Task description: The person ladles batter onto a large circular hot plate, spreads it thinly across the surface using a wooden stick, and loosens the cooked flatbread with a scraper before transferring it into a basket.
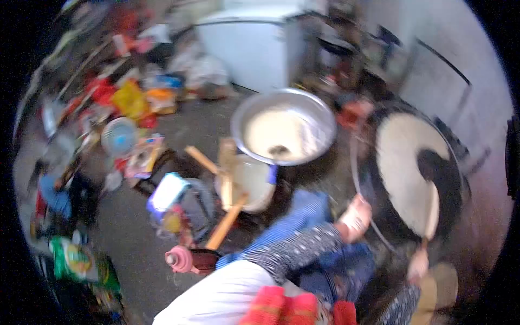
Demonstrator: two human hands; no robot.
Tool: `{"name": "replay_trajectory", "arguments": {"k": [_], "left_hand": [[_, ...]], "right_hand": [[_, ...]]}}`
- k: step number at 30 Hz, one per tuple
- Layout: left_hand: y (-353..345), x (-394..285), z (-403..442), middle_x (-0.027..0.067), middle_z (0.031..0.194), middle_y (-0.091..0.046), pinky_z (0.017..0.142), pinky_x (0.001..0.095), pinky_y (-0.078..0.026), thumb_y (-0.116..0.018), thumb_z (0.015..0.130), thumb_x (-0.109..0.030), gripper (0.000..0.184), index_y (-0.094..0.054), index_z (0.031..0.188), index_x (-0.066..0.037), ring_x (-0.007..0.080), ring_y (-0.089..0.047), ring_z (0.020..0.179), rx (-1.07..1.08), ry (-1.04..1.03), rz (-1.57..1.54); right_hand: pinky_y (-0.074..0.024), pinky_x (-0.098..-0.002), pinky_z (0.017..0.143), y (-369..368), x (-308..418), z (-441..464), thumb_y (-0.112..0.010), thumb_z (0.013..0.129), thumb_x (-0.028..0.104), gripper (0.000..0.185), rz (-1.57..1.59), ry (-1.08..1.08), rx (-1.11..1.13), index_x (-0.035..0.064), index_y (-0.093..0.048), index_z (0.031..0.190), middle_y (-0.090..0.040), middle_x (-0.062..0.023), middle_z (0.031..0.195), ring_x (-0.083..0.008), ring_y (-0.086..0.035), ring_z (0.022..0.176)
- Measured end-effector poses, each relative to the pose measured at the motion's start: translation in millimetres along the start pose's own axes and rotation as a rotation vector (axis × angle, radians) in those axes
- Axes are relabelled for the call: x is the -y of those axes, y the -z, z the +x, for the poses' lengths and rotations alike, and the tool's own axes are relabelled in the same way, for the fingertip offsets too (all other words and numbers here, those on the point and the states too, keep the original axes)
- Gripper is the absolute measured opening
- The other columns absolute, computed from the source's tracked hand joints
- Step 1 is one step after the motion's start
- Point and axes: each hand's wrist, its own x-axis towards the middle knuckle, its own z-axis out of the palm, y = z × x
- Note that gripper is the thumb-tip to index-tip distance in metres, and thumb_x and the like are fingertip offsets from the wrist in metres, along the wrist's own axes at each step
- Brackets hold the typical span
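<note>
My right hand [418, 265] is closed round the handle of a pale wooden spatula [432, 211], whose blade lies over the round black griddle [450, 187]. A thin cream-coloured layer of batter [398, 157] covers much of the griddle, with dark bare surface on its right side. Beside the griddle's left rim is my left hand [356, 219], its fingers smeared by motion, so its grip is unclear. A wide metal basin [238, 130] holding pale batter, with a dark thing in it, stands ahead. A pale bucket [259, 189] with wooden sticks across it stands nearer me.
A white chest-like appliance [246, 51] stands at the back. Coloured bags and packets [132, 103] are heaped at the left. A pink-capped bottle [181, 259] and a bright-topped box [169, 192] are by my legs. A green and white bag [81, 260] lies lower left.
</note>
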Motion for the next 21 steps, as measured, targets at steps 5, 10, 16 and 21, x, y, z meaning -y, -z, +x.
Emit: {"name": "replay_trajectory", "arguments": {"k": [5, 10, 16, 21], "left_hand": [[-40, 8, 6, 0.0148, 0.125, -0.059, 0.115, 0.0596, -0.018, -0.049, 0.086, -0.020, 0.038, -0.063, 0.115, -0.001, 0.0282, -0.046, 0.127, -0.071, 0.037, -0.112], [-87, 5, 19, 0.0185, 0.125, -0.059, 0.113, 0.0657, -0.017, -0.049, 0.086, -0.015, 0.035, -0.062, 0.113, 0.002, 0.0320, -0.050, 0.123, -0.092, 0.031, -0.006], [-80, 18, 21, 0.0183, 0.129, -0.056, 0.113, 0.0681, -0.017, -0.047, 0.087, -0.013, 0.035, -0.058, 0.117, 0.003, 0.0328, -0.049, 0.124, -0.013, 0.083, -0.160], [-39, 47, 24, 0.0098, 0.105, -0.059, 0.106, 0.0619, -0.025, -0.049, 0.085, -0.015, 0.019, -0.061, 0.099, -0.008, 0.0284, -0.053, 0.109, -0.008, 0.200, -0.112]], "right_hand": [[-0.0465, -0.0494, 0.068, -28, -39, 46, -0.047, 0.098, 0.030, 0.034, -0.132, 0.020, -0.212, -0.0011, -0.055, 0.108, -0.063, -0.0262, 0.084, -0.0445, -0.060, 0.081], [-0.0457, -0.0415, 0.058, -63, -103, 67, -0.054, 0.097, 0.027, 0.028, -0.203, 0.026, -0.242, 0.0012, -0.059, 0.106, -0.062, -0.0193, 0.076, -0.0336, -0.061, 0.068], [-0.0472, -0.0481, 0.070, -47, -105, 64, -0.050, 0.097, 0.031, 0.032, 0.011, -0.133, -0.047, 0.0014, -0.057, 0.108, -0.065, -0.0242, 0.087, -0.0421, -0.061, 0.082], [-0.0484, -0.0529, 0.077, 23, -19, 21, -0.044, 0.095, 0.026, 0.031, 0.029, -0.053, -0.045, 0.0015, -0.062, 0.100, -0.066, -0.0265, 0.093, -0.0445, -0.063, 0.090]]}}
